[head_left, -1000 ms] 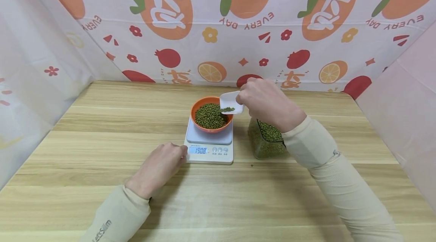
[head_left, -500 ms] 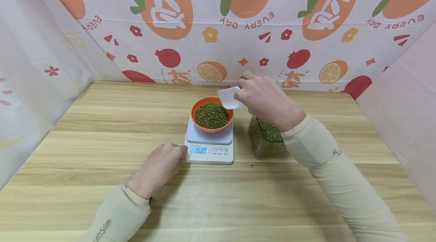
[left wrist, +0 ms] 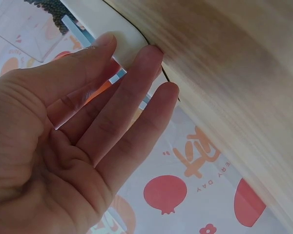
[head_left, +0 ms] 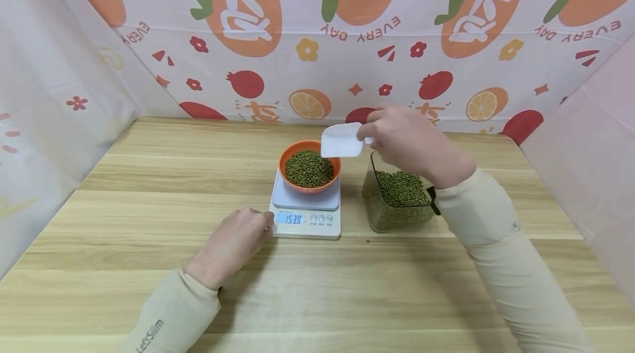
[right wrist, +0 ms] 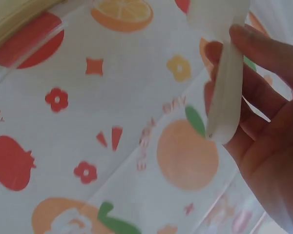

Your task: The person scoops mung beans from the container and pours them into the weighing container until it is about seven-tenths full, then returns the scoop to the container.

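Observation:
My left hand point(head_left: 233, 245) grips the left front corner of a white kitchen scale point(head_left: 305, 230); in the left wrist view, thumb and fingertips meet the edge of its casing. The lit display reads about 153.8. On the scale's platform sits an orange bowl point(head_left: 284, 172) holding green mung beans point(head_left: 309, 170). My right hand point(head_left: 414, 143) holds a white scoop point(head_left: 341, 140) by its handle, above the bowl's right rim. No beans show in the scoop. The handle point(right wrist: 227, 92) crosses my curled fingers in the right wrist view.
Right of the scale stands a clear box point(head_left: 373, 207) of mung beans, partly under my right forearm. A black piece point(head_left: 434, 199) shows at its right side. One loose bean point(head_left: 367, 241) lies on the wooden table point(head_left: 307, 292). Fruit-print curtains point(head_left: 357, 66) hang behind.
The scoop tipped its beans into the bowl, then levelled out and moved slightly right with my right hand. The display dropped from 190.8 to about 153.8. My left hand stayed put.

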Available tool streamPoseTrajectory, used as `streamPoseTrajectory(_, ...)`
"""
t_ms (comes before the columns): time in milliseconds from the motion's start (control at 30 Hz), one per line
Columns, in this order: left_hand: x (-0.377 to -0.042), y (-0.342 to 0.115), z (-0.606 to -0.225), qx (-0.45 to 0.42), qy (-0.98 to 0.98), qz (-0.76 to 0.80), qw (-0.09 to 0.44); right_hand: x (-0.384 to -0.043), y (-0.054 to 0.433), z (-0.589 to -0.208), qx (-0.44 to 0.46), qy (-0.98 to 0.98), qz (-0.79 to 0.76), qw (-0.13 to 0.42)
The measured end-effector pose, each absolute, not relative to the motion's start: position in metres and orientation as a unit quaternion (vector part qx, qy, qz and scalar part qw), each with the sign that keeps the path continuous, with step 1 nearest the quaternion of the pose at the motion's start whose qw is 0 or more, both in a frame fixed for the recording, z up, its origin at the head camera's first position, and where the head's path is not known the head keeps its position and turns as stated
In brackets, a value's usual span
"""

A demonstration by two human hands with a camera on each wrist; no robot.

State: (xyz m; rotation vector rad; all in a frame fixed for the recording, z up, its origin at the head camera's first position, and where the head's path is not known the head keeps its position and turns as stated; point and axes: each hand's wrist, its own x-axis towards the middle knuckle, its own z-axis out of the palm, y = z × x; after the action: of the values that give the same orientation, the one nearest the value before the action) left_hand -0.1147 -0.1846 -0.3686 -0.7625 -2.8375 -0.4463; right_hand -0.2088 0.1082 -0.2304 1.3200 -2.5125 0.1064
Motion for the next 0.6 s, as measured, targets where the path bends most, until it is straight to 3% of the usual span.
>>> streamPoseTrajectory(267,-0.115,-0.184,-0.366,-0.252,-0.953,-0.154,0.072,-0.203,0.145,-0.207,0.402,-0.902,0.099,0.124)
streamPoseTrajectory(600,-0.115,-0.183,-0.366,-0.251,-0.952,-0.158,0.069,-0.196,0.175,-0.191,0.324,-0.94,0.054,0.089)
